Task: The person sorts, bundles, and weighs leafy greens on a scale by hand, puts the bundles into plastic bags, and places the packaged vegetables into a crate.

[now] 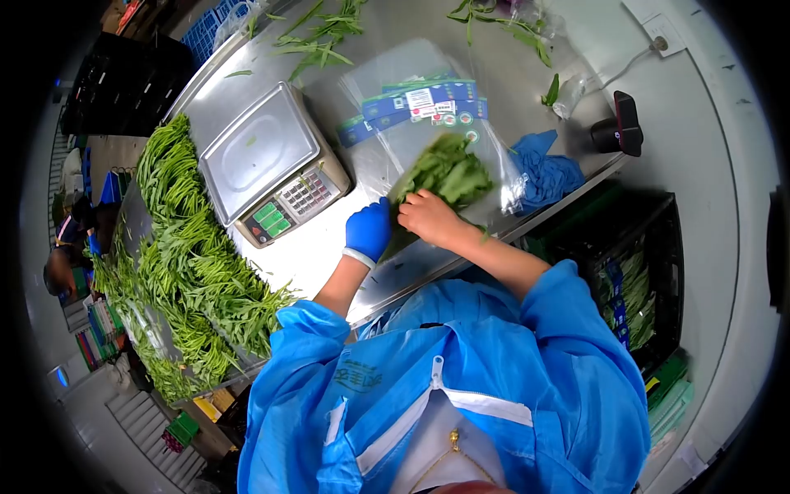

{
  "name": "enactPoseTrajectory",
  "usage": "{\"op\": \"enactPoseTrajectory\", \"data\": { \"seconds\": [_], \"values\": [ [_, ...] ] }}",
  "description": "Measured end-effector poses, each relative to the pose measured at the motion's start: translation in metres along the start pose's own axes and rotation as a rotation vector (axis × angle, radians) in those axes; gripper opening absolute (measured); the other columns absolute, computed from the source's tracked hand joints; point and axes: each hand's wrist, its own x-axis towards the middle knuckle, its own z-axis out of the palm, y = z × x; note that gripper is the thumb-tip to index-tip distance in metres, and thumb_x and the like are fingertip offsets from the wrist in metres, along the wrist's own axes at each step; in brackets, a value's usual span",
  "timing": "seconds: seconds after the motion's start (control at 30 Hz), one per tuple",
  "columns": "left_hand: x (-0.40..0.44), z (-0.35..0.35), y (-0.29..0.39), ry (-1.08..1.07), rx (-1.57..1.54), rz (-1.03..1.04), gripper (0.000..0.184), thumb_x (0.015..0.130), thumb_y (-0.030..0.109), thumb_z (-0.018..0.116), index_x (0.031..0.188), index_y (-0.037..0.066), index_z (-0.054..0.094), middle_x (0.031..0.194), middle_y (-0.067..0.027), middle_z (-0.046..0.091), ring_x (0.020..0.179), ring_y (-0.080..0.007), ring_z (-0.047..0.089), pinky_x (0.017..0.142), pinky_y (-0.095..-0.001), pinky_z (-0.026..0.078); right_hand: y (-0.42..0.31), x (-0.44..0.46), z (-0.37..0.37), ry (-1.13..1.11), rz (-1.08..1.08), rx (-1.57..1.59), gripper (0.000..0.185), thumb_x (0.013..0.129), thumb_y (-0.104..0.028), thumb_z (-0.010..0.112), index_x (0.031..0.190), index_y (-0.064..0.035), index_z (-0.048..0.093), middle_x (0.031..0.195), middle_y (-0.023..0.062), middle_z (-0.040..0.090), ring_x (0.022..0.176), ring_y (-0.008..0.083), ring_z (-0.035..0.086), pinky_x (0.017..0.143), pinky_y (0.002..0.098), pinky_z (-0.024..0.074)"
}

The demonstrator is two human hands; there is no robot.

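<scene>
A bunch of leafy greens (453, 171), slightly blurred, lies over clear plastic bags near the table's front edge. My right hand (429, 217), bare, is closed on the lower end of the bunch with its fingers curled. Close on its left, my left hand (368, 230) in a blue glove is closed in a fist beside the greens; what its fingers grip is hidden. Just beyond the bunch are flat clear bags with blue printed labels (421, 100). Whether the greens are inside a bag I cannot tell.
A weighing scale (271, 156) stands left of my hands, with a long heap of greens (185, 247) beyond it. At right are a crumpled blue cloth or glove (547, 169), a black device (617, 128) and a black crate (671, 263) below. Loose leaves (329, 33) lie at the back.
</scene>
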Motion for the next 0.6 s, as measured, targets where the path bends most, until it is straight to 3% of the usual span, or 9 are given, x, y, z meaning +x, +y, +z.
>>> {"op": "enactPoseTrajectory", "data": {
  "seconds": [0.03, 0.07, 0.13, 0.23, 0.33, 0.37, 0.47, 0.53, 0.6],
  "values": [
    [-0.008, 0.011, 0.000, -0.007, 0.008, 0.022, 0.030, 0.085, 0.013, 0.049, 0.113, 0.006, 0.057, 0.073, -0.0088, 0.059, 0.064, -0.0242, 0.061, 0.056, -0.0366, 0.050, -0.001, -0.005, 0.016, -0.006, 0.050, -0.003, 0.009, 0.069, -0.017, 0.067, 0.074, -0.0116, 0.060, 0.078, 0.0011, 0.055, 0.087, 0.0204, 0.052, 0.077, 0.0329, 0.0410],
    [-0.013, 0.000, 0.007, -0.085, -0.060, -0.035, 0.040, 0.083, 0.015, 0.054, 0.122, 0.005, 0.055, 0.087, -0.0144, 0.062, 0.080, -0.0292, 0.061, 0.070, -0.0403, 0.050, -0.003, -0.011, 0.029, -0.013, 0.100, -0.006, 0.011, 0.070, -0.017, 0.067, 0.075, -0.0114, 0.060, 0.079, 0.0013, 0.055, 0.087, 0.0207, 0.052, 0.078, 0.0334, 0.0411],
    [-0.027, -0.004, 0.008, 0.125, -0.398, 0.012, 0.057, 0.080, 0.020, 0.062, 0.133, 0.005, 0.048, 0.116, -0.0196, 0.058, 0.105, -0.0353, 0.055, 0.089, -0.0442, 0.045, -0.009, -0.016, 0.028, -0.001, 0.155, 0.008, 0.013, 0.071, -0.017, 0.068, 0.078, -0.0111, 0.060, 0.079, 0.0015, 0.055, 0.088, 0.0211, 0.052, 0.078, 0.0342, 0.0412],
    [-0.042, -0.003, 0.037, 0.032, -0.282, -0.118, 0.076, 0.077, 0.026, 0.068, 0.142, 0.003, 0.035, 0.140, -0.0221, 0.041, 0.125, -0.0395, 0.042, 0.102, -0.0477, 0.035, -0.017, -0.024, 0.019, -0.031, 0.179, 0.061, 0.016, 0.072, -0.019, 0.067, 0.083, -0.0100, 0.060, 0.087, 0.0026, 0.057, 0.093, 0.0225, 0.053, 0.083, 0.0356, 0.0418],
    [-0.049, 0.033, 0.031, 0.022, -0.272, -0.090, 0.083, 0.078, 0.030, 0.069, 0.145, 0.004, 0.028, 0.145, -0.0205, 0.036, 0.131, -0.0410, 0.036, 0.107, -0.0497, 0.029, -0.031, -0.023, -0.002, 0.056, -0.089, -0.169, 0.023, 0.073, -0.018, 0.066, 0.093, -0.0091, 0.062, 0.099, 0.0047, 0.059, 0.103, 0.0246, 0.053, 0.091, 0.0358, 0.0409],
    [-0.052, 0.056, 0.032, 0.085, -0.125, -0.067, 0.083, 0.077, 0.033, 0.070, 0.144, 0.004, 0.030, 0.143, -0.0201, 0.038, 0.130, -0.0416, 0.037, 0.107, -0.0500, 0.029, -0.034, -0.025, -0.005, -0.006, -0.156, -0.155, 0.042, 0.075, -0.015, 0.063, 0.117, -0.0093, 0.057, 0.118, 0.0085, 0.056, 0.115, 0.0278, 0.050, 0.101, 0.0396, 0.0367],
    [-0.063, 0.053, 0.038, 0.166, -0.207, -0.013, 0.081, 0.076, 0.031, 0.070, 0.143, 0.004, 0.034, 0.143, -0.0197, 0.039, 0.130, -0.0410, 0.037, 0.106, -0.0495, 0.030, -0.026, -0.004, -0.008, -0.121, -0.104, -0.429, 0.066, 0.073, -0.020, 0.069, 0.134, -0.0114, 0.046, 0.127, 0.0113, 0.051, 0.120, 0.0285, 0.047, 0.105, 0.0427, 0.0333],
    [-0.064, 0.043, 0.041, 0.126, -0.270, -0.061, 0.073, 0.076, 0.028, 0.071, 0.139, 0.006, 0.041, 0.141, -0.0186, 0.041, 0.129, -0.0402, 0.039, 0.106, -0.0492, 0.032, -0.006, 0.015, -0.009, -0.436, -0.026, -0.304, 0.095, 0.057, -0.033, 0.085, 0.139, -0.0110, 0.041, 0.129, 0.0141, 0.049, 0.121, 0.0291, 0.045, 0.106, 0.0451, 0.0315],
    [-0.057, 0.033, 0.038, 0.156, -0.353, -0.097, 0.070, 0.075, 0.026, 0.071, 0.137, 0.007, 0.044, 0.140, -0.0180, 0.042, 0.127, -0.0397, 0.041, 0.105, -0.0498, 0.032, 0.008, 0.036, -0.008, -0.577, -0.024, -0.142, 0.090, 0.057, -0.030, 0.084, 0.135, -0.0089, 0.045, 0.117, 0.0144, 0.057, 0.113, 0.0295, 0.051, 0.098, 0.0437, 0.0401]
  ]
}}
